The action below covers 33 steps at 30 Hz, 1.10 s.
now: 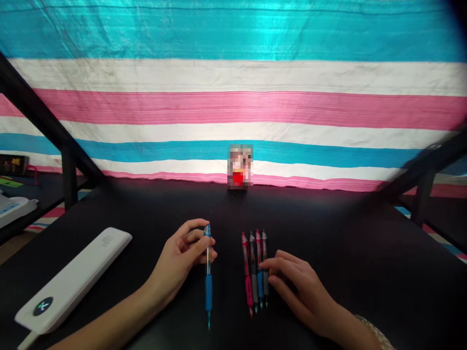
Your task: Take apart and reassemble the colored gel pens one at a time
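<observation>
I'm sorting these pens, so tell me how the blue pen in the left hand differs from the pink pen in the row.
The blue pen is pinched in the left hand; the pink pen lies on the black table in a row of four. The blue pen has a blue grip, the pink pen a pink one. The blue pen is alone; the pink pen touches its neighbours by the right hand. Both point toward the person.

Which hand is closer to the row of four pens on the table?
Right. The right hand touches the row of four pens; the left hand holds a blue pen apart from them.
</observation>
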Tool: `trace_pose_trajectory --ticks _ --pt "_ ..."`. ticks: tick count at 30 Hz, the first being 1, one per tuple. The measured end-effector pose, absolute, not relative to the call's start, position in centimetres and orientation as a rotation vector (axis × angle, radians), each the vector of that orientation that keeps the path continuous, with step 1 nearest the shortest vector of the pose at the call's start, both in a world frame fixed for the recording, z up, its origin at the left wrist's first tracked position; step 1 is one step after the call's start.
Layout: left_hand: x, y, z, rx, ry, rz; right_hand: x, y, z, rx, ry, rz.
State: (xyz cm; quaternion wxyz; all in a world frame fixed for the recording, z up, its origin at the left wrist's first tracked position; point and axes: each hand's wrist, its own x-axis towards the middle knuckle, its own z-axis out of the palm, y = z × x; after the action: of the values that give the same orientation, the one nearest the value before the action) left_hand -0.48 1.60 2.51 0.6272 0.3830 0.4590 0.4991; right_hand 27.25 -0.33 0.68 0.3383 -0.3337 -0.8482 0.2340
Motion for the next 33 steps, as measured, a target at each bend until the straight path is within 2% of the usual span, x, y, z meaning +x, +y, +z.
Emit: trace_pose_trajectory --ticks 33 --pt "-0.81 1.59 2.44 0.94 1.064 1.112 27.1 -0.43 0.35 -0.864 -2.242 0.552"
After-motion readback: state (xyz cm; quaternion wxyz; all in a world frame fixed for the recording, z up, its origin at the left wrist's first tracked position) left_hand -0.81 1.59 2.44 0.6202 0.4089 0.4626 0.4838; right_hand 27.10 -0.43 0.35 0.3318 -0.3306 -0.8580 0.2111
